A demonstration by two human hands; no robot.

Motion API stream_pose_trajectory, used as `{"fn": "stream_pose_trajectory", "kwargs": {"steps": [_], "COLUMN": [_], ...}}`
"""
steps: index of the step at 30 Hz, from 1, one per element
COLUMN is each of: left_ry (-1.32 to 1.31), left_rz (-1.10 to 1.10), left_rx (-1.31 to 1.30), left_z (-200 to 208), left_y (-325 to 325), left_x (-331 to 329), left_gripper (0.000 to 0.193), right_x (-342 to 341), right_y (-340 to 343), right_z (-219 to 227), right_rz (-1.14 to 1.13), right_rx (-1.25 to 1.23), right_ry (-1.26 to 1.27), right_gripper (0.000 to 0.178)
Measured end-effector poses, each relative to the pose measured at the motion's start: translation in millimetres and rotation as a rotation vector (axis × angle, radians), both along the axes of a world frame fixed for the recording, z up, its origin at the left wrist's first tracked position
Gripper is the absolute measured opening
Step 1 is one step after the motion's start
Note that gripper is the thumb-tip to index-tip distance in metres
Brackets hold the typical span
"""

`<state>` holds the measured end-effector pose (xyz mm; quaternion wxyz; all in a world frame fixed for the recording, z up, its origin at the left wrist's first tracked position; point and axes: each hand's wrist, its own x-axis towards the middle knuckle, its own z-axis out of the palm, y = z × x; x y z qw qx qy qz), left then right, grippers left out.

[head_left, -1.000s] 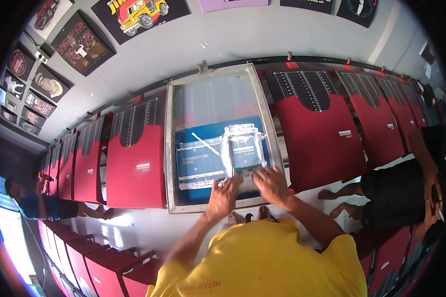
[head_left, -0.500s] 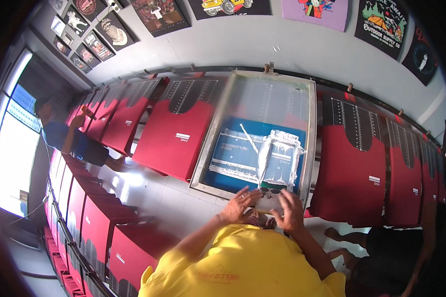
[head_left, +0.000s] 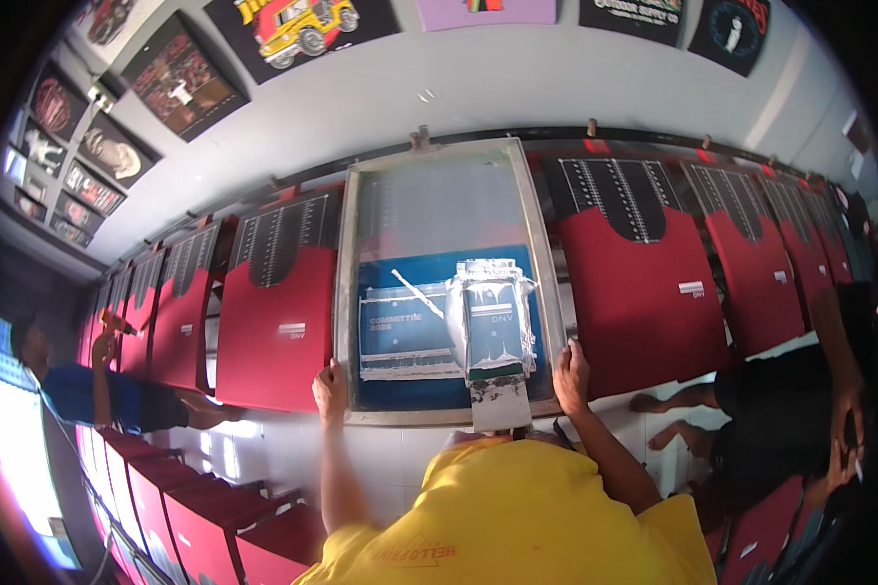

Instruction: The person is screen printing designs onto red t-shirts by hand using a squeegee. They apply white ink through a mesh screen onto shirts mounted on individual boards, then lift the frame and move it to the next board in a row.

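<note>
A screen printing frame (head_left: 410, 417) lies in front of me over a board. Its mesh has a blue stencil area (head_left: 405, 341) with white ink (head_left: 456, 322) smeared around a small design at the right. A squeegee (head_left: 498, 398) with a pale, ink-stained handle and a green edge rests at the near end of the screen, with neither hand on it. My left hand (head_left: 330, 392) is closed around the frame's near left side. Opposite it, my right hand (head_left: 570, 378) grips the near right side, its fingers partly hidden.
Red shirts on boards flank the frame, one at left (head_left: 268, 351) and one at right (head_left: 644, 302). A rail (head_left: 644, 141) runs behind them. At far left a co-worker in blue (head_left: 78, 395) holds an orange heat gun (head_left: 117, 323). Another person in black (head_left: 766, 409) stands at right.
Both hands have left the squeegee area at the near edge and spread outward to the frame's two sides. The squeegee stays on the screen. My view has turned to the right.
</note>
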<state>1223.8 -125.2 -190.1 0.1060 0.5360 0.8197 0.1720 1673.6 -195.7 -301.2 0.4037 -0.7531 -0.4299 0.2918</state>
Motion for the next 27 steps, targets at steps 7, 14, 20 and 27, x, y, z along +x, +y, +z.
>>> {"fn": "stream_pose_trajectory", "kwargs": {"steps": [7,14,20,27], "left_ry": [-0.483,-0.586,-0.818,-0.679], "left_rz": [0.054,-0.054,-0.203,-0.236], "left_rx": [0.209,0.175,0.260,0.054], "left_z": [51,67,-7,18], "left_y": [-3,-14,-6,13], "left_x": [31,31,-15,-9], "left_gripper": [0.053,0.048,0.045,0.040], "right_x": [3,12,-5,-8], "right_y": [-3,-10,-11,-24], "right_z": [-10,19,0,5], "right_rz": [-0.101,-0.122,-0.198,-0.218], "right_rx": [0.139,0.234,0.374,0.301], "right_ry": [0.090,0.271,-0.005,-0.152], "right_gripper": [0.027,0.028,0.022,0.021]}}
